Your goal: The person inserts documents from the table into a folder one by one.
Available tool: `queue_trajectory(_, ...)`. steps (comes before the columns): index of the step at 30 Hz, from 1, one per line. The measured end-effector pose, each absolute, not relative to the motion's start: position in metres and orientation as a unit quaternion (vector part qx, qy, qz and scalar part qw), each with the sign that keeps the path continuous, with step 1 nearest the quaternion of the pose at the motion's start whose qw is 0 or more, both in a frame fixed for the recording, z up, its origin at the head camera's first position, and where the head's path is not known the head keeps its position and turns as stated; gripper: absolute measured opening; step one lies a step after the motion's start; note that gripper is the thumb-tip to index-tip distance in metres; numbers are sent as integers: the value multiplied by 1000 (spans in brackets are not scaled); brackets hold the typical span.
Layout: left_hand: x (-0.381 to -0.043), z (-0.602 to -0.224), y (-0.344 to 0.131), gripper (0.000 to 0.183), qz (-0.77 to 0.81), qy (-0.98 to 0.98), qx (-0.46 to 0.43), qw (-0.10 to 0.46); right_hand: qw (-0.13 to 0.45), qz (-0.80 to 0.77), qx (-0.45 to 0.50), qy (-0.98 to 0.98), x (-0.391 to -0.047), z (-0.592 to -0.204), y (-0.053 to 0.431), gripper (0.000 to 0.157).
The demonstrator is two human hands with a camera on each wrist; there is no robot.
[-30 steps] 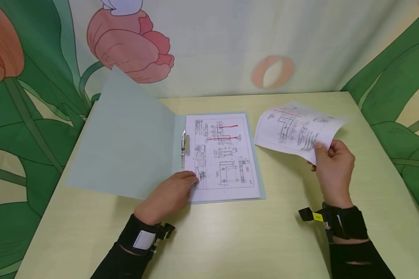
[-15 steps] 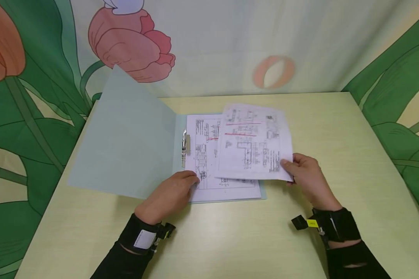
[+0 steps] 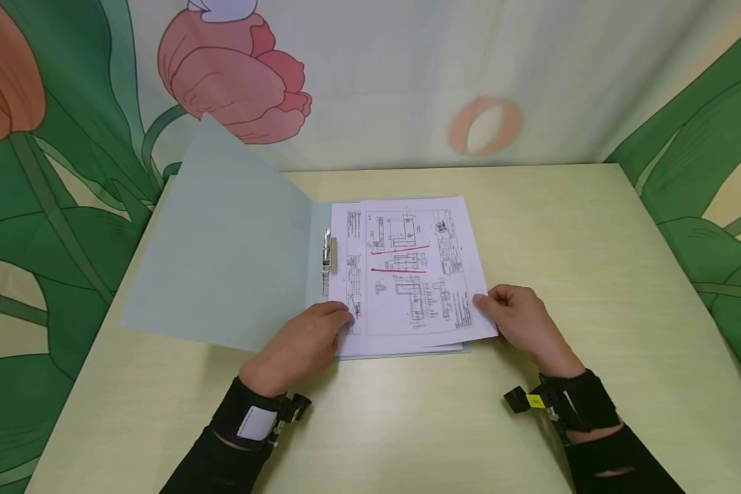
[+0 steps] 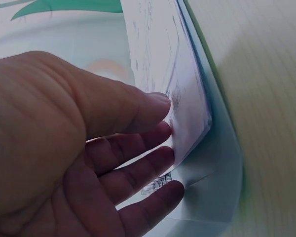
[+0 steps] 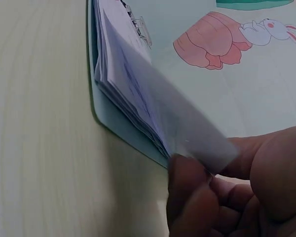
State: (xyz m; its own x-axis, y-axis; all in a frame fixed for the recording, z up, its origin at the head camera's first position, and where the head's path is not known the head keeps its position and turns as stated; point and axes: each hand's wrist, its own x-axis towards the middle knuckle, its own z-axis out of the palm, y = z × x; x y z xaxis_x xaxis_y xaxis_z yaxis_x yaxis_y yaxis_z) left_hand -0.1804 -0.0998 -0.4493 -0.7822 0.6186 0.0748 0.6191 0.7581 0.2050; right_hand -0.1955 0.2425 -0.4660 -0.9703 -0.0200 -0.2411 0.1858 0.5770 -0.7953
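Note:
A light-blue folder (image 3: 222, 240) lies on the table with its cover raised to the left. Inside it is a stack of printed drawing sheets (image 3: 346, 343), beside a metal clip (image 3: 328, 257) at the spine. My left hand (image 3: 299, 343) rests on the stack's lower left corner, thumb and fingertips against the paper (image 4: 187, 98). With thumb and fingers my right hand (image 3: 521, 319) pinches the lower right corner of a loose sheet (image 3: 432, 295) marked with two red lines. That sheet overlaps the stack, shifted to the right; its held corner (image 5: 207, 143) is lifted.
The pale wooden table (image 3: 407, 425) extends around the folder. Behind it hangs a curtain (image 3: 377, 82) printed with flowers and leaves. The raised cover stands at the left beside my left hand. Each wrist wears a black strap with a small camera.
My right hand has carried the loose sheet leftward from the table's right side, turning it, and lowered it over the stack. My left hand has stayed in place.

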Motion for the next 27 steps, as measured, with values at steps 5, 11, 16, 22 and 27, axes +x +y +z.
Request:
queue_trajectory(5, -180, -446, -99, 26, -114, -938, -327, 5, 97, -432, 39, 896, -195, -467, 240, 27)
queue_trajectory(11, -177, -443, -100, 24, -121, -944, -308, 4, 98, -425, 36, 899, -195, -468, 233, 26)
queue_trajectory(16, -176, -445, -100, 24, -116, -946, -302, 0, 101, -419, 28, 902, -196, -469, 224, 25)
queue_trajectory(22, -176, -447, -100, 25, -120, -947, -297, 2, 104, -415, 20, 904, -198, -471, 214, 23)
queue_trajectory(27, -176, -447, -100, 27, -129, -947, -295, 4, 111, -412, 19, 904, -198, -472, 208, 23)
